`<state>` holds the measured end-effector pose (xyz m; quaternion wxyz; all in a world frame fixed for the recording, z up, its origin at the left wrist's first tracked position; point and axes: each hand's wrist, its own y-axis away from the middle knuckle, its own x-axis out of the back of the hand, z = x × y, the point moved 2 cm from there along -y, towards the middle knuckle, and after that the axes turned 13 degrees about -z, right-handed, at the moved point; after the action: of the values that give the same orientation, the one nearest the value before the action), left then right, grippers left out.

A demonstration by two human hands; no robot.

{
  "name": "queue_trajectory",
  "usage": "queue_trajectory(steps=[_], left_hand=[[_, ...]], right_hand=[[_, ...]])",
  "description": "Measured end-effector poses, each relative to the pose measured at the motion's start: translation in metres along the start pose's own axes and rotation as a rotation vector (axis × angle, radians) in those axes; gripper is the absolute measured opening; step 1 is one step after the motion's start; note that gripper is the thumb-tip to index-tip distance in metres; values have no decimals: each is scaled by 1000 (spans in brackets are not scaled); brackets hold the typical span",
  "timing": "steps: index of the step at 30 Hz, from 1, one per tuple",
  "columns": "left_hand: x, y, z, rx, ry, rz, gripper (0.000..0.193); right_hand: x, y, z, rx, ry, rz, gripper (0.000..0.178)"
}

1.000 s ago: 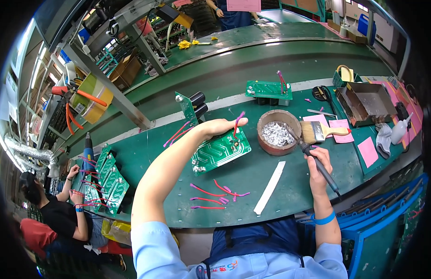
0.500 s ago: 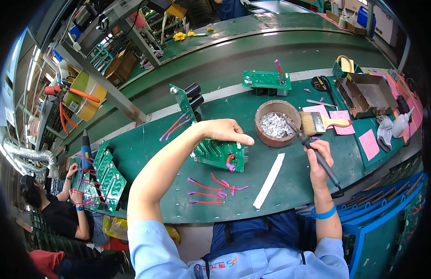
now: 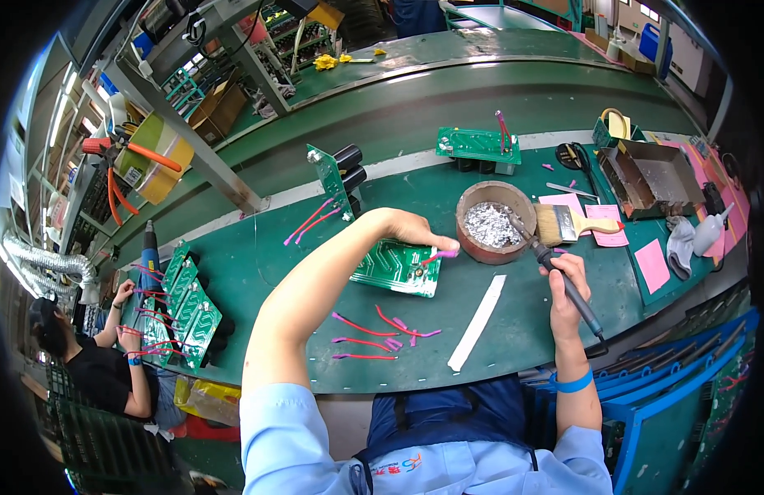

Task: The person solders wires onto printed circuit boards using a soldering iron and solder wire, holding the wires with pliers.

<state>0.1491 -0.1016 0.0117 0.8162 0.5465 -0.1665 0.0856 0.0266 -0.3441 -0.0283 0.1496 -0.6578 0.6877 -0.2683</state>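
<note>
The worker's left hand (image 3: 410, 228) grasps a rectangular green circuit board (image 3: 390, 270) mid-bench, thumb against its purple-tipped red wire (image 3: 434, 258), apparently joined; loose purple-tipped red leads (image 3: 364, 356) lie unfitted. Right hand (image 3: 565, 317) clasps a slim dark soldering iron (image 3: 577, 300). Bare green bench (image 3: 415, 375) fronts the board; a round brown pot (image 3: 491, 252) bounds its right.

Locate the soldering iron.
In the head view, right of centre: the soldering iron is in the right hand, its front end over the round pot.
</note>
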Motion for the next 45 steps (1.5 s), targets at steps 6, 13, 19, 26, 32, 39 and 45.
queue_trajectory(steps=[6, 13, 19, 26, 32, 39, 45], left_hand=[[6, 14, -9, 37, -31, 281, 87], [-49, 103, -49, -152, -70, 1104, 16], [-144, 106, -174, 194, -220, 1316, 13], [-159, 105, -202, 190, -181, 1279, 20], [-153, 120, -209, 233, -72, 1233, 19], [-154, 134, -127, -318, 676, 921, 15], [-144, 111, -58, -618, 768, 740, 18]], right_hand=[[-4, -5, 0, 13, 2, -63, 11], [10, 0, -6, -79, 33, 30, 18], [9, -6, -29, -28, 144, -56, 10], [3, -6, -45, -55, 110, -64, 11], [7, -9, -54, -32, 203, -90, 9], [1, -3, -63, -69, 88, -113, 8], [-28, -14, -80, 2, 36, -174, 6]])
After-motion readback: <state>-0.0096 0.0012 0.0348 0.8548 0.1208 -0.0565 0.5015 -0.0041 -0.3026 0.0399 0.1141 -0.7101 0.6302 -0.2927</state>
